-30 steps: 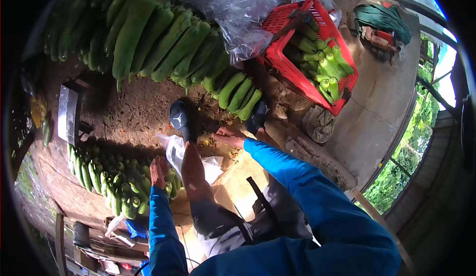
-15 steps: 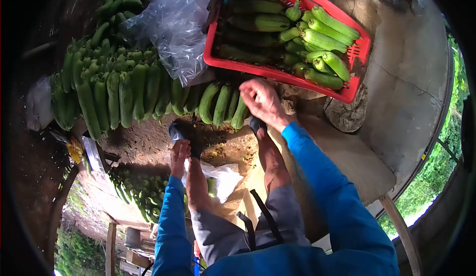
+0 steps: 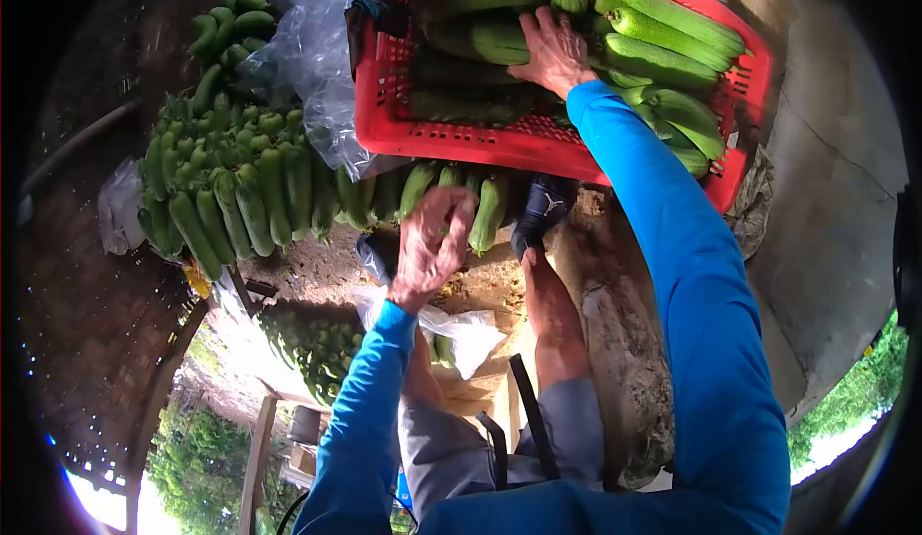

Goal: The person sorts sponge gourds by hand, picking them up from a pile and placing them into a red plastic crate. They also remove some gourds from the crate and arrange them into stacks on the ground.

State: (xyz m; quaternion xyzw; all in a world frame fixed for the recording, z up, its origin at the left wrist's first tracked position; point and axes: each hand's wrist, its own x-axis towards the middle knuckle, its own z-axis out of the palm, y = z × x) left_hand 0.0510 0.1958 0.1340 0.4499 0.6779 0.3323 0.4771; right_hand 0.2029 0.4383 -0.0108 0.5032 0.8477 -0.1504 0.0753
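My right hand (image 3: 557, 53) reaches into a red plastic crate (image 3: 461, 143), its fingers spread over luffa gourds. The fingers touch or hover by the end of one dark green luffa gourd (image 3: 501, 43); contact is hard to make out. Over the row of gourds on the ground, my left hand (image 3: 432, 242) has loosely bent fingers, the thumb apart, and no gourd visible in it. Just to its right lies a luffa gourd (image 3: 490, 213), and a further one (image 3: 417, 189) shows behind the fingers. Paler gourds (image 3: 663, 60) fill the crate's right side.
A large pile of luffa gourds (image 3: 250, 189) lies at left, partly under clear plastic sheeting (image 3: 331, 84). Below are more green vegetables (image 3: 317, 343) and a white plastic bag (image 3: 466, 338). My shoe (image 3: 547, 204) stands by the crate. A concrete surface (image 3: 816, 237) borders the right.
My right hand has moved from the end of the gourd row up into the crate. My left hand has risen from beside my leg to the row. The view has shifted.
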